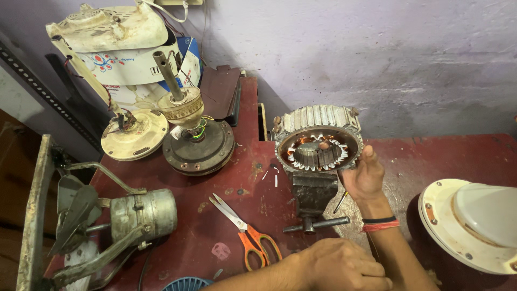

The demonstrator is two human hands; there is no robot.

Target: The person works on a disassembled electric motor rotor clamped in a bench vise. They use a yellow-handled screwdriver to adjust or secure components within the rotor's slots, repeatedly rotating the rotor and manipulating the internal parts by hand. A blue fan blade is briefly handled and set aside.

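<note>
Right hand (365, 175) grips the rim of the stator (318, 141) clamped in the vise (313, 196) on the tabletop (226, 215), left hand (342, 265) rests loosely closed and empty near the scissors (245, 229); careless fingers could likely nick the copper windings.

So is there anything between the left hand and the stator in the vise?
Yes. The vise handle lies between the left hand and the stator. The right hand already grips the stator's rim.
</note>
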